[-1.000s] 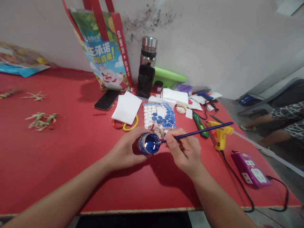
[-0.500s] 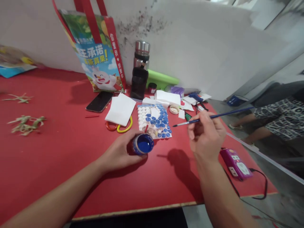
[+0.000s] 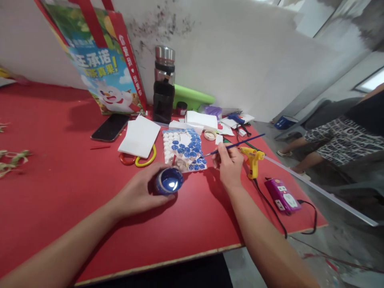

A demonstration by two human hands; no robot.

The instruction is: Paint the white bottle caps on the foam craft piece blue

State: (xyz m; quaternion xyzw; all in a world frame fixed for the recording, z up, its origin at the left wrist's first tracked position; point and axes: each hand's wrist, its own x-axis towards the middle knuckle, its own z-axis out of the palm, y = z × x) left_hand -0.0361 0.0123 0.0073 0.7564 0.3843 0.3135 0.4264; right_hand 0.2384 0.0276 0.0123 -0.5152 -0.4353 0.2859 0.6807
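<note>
While the right grip [image 3: 230, 166] pinches a thin brush [image 3: 249, 140], the bumpy panel [image 3: 184, 150] lies ahead of and between both grips, on the red worktop [image 3: 192, 228]. Brush tip at panel's right edge; cannot tell whether it touches.

Progress, judged by colour: right side, much of the middle and near right corner blue. Rows toward the left grip's side white, pale pieces along the near edge; these look unpainted, so probably what is left.

Panel surface: small rounded pieces, closely set, blue ones streaked with white; flat pale patch toward the far side.

Left grip [image 3: 141, 193] wrapped round a jar [image 3: 169, 181] of blue paint, mouth up. Beyond that grip, paper [image 3: 139, 137] over scissors [image 3: 154, 155]. Right of the right grip, a yellow glue gun [image 3: 253, 163].
</note>
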